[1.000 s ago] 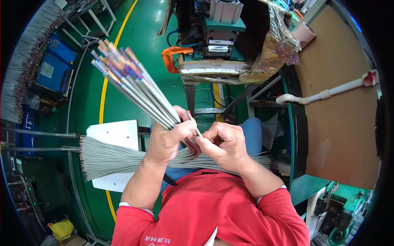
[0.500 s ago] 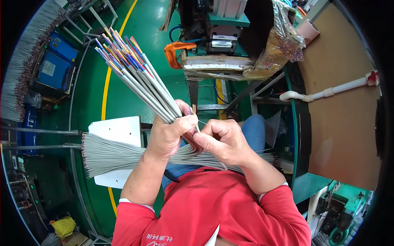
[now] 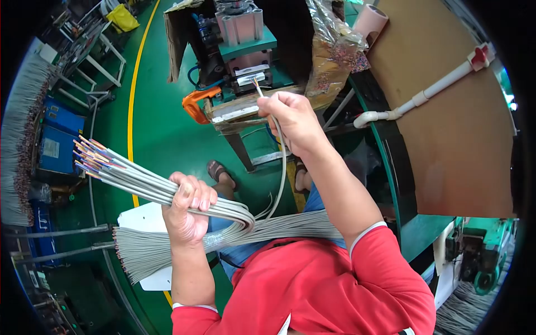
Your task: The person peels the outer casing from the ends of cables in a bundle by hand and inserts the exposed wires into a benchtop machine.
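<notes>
My left hand (image 3: 190, 201) is closed around a bundle of grey cables (image 3: 139, 181), whose stripped ends with coloured inner wires point to the upper left. In my right hand (image 3: 290, 120), a single grey cable (image 3: 283, 173) is pinched near its end. Its coloured wire tips reach the front of a bench machine (image 3: 251, 67) with a metal cylinder on top; whether they touch it I cannot tell. Across my lap lies a larger bundle of grey cables (image 3: 145, 248), partly resting on a white board (image 3: 146, 215).
An orange clamp-like tool (image 3: 195, 106) sits at the machine's left. Clear plastic sheeting (image 3: 329, 56) hangs on its right. A white pipe with a red valve (image 3: 441, 92) runs over a brown board (image 3: 441, 156). Blue bins (image 3: 56, 145) and hanging grey cables stand at the left.
My right hand has moved up and away from the left with one cable, to the machine. My left hand has lowered leftward, tilting its bundle flatter. The camera view has shifted.
</notes>
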Demonstrator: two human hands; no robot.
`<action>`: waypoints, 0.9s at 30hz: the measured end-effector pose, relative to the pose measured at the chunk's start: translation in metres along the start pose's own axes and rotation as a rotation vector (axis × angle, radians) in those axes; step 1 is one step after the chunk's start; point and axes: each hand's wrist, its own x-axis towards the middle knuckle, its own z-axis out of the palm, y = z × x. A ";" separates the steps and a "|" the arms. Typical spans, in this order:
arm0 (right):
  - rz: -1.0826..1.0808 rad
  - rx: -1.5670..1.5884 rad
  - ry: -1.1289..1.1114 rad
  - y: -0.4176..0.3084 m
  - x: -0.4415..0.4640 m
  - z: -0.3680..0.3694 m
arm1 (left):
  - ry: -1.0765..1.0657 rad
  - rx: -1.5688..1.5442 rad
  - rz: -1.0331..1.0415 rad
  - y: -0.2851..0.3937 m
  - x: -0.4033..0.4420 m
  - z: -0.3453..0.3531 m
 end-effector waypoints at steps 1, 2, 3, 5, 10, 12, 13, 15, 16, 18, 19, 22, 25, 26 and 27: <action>0.018 0.014 0.001 0.002 0.006 -0.001 | 0.003 -0.010 0.004 0.000 0.000 -0.001; 0.037 0.029 0.001 0.004 0.011 0.000 | 0.006 -0.019 0.008 0.001 0.000 -0.001; 0.037 0.031 0.002 0.005 0.014 0.000 | 0.005 -0.017 0.006 0.001 0.000 -0.002; 0.041 0.010 0.027 0.007 0.020 0.001 | -0.001 -0.025 0.008 -0.001 0.001 -0.003; 0.058 -0.024 0.069 0.009 0.028 0.002 | -0.007 -0.031 0.001 -0.002 0.002 -0.003; 0.037 -0.023 0.075 0.012 0.030 0.003 | -0.016 -0.025 0.000 -0.003 0.002 -0.003; 0.012 -0.025 0.080 0.014 0.031 0.004 | -0.030 -0.021 0.001 -0.003 0.002 -0.003; -0.015 -0.026 0.084 0.017 0.031 0.003 | -0.044 -0.015 0.003 -0.004 0.001 -0.002; -0.050 -0.053 0.102 0.020 0.030 0.002 | -0.040 -0.032 -0.002 -0.005 0.001 -0.002; -0.124 -0.107 0.135 0.023 0.029 0.000 | -0.032 -0.065 -0.010 -0.006 0.001 -0.001; -0.125 -0.107 0.133 0.016 0.018 0.003 | -0.032 -0.065 -0.007 -0.007 0.001 0.002; -0.142 -0.436 0.087 0.010 -0.033 0.012 | 0.115 0.079 0.034 -0.009 0.001 0.017; -0.344 -0.357 0.098 0.021 -0.057 0.015 | 0.081 0.168 -0.008 -0.012 0.000 0.014; -0.485 -0.417 0.184 0.019 -0.061 0.014 | 0.054 0.217 -0.027 -0.013 0.001 0.014; -0.631 -0.475 0.270 0.014 -0.063 0.014 | 0.049 0.220 -0.018 -0.015 0.003 0.013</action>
